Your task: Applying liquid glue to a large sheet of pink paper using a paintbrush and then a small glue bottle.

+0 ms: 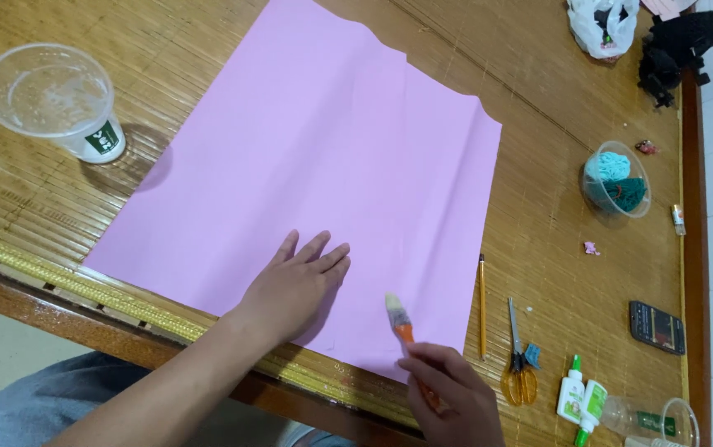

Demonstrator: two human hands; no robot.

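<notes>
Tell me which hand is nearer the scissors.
Right. The right hand holds a brush just beside the scissors, while the left hand lies flat on the pink paper, farther away.

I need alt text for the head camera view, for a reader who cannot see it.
A person's left hand lies flat on a large pink paper sheet on a bamboo mat table, while the right hand holds a small orange-handled brush over the sheet's near edge. A yellow pencil and orange-handled scissors lie to the right.
</notes>
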